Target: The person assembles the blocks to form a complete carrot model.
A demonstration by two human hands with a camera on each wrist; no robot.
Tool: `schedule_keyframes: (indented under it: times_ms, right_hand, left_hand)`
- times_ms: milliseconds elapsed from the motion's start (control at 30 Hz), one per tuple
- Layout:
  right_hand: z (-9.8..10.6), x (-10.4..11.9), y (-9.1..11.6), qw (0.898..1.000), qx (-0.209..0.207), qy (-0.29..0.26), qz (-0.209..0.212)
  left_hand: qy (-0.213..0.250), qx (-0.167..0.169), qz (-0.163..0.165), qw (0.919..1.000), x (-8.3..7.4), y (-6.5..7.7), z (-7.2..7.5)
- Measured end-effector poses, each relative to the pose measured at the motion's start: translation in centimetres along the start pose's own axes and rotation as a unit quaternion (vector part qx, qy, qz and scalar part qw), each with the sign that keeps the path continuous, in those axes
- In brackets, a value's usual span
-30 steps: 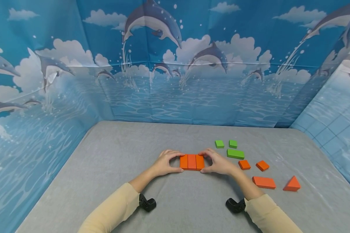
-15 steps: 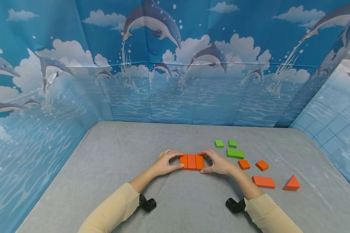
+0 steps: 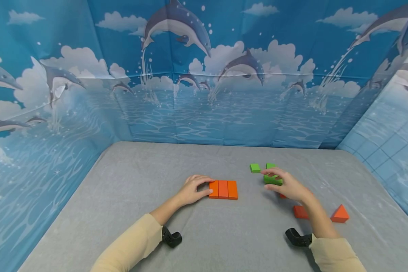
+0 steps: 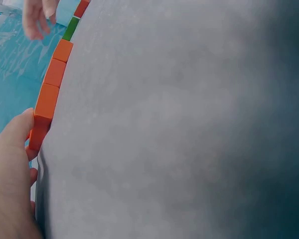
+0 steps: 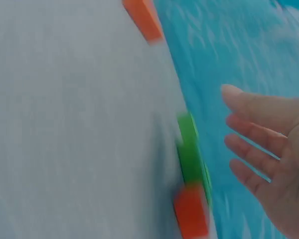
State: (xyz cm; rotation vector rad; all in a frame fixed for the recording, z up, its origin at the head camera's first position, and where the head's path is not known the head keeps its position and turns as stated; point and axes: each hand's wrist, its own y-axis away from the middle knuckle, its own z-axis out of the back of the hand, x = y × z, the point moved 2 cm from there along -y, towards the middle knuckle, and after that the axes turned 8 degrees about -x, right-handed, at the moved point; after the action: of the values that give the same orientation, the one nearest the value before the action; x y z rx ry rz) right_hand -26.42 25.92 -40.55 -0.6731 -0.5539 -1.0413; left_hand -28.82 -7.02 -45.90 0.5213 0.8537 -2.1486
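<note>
Three flat orange blocks lie side by side in a row at the middle of the table. My left hand (image 3: pixel 193 190) pinches the leftmost block (image 3: pixel 214 187) between the thumb at its near edge and the fingers at its far edge. The redder middle block (image 3: pixel 223 189) and the right block (image 3: pixel 232 190) are untouched. Over the long green block (image 3: pixel 272 181), my right hand (image 3: pixel 289 186) reaches with thumb and fingers apart, holding nothing. In the right wrist view the right hand (image 5: pixel 274 144) is spread, beside the blurred green block (image 5: pixel 190 159).
Two small green blocks, one at left (image 3: pixel 255 168) and one partly hidden (image 3: pixel 270 165), lie behind the long one. A small orange block (image 3: pixel 282 195) and a long red-orange block (image 3: pixel 300 212) are partly covered by the right arm. A triangular block (image 3: pixel 340 214) lies farther right.
My right hand has let go of the right end of the orange row and moved right to the green blocks. The left hand and the row stay in place.
</note>
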Motion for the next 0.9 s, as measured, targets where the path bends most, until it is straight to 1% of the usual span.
schedule_keyframes:
  times_ms: [133, 333, 567, 767, 900]
  right_hand:
    - [1.9, -1.5, 1.5, 0.999, -0.009, 0.032, -0.011]
    - [3.2, -3.4, 3.2, 0.997, -0.003, 0.056, -0.044]
    - [3.6, -4.7, 3.9, 0.994, 0.003, 0.091, -0.052]
    - [3.4, -5.1, 3.9, 0.995, 0.007, 0.076, -0.064]
    - [3.3, -5.0, 3.9, 0.994, 0.005, 0.078, -0.073]
  left_hand:
    - [0.001, -0.002, -0.001, 1.0, 0.0, 0.0, 0.0]
    - [-0.006, 0.002, 0.001, 1.0, 0.2, 0.0, 0.0]
    - [0.0, 0.005, 0.006, 1.0, 0.0, 0.0, 0.1]
    - [-0.003, 0.002, 0.003, 1.0, -0.1, 0.1, 0.1]
    - [-0.003, 0.0, 0.001, 1.0, 0.0, 0.0, 0.1]
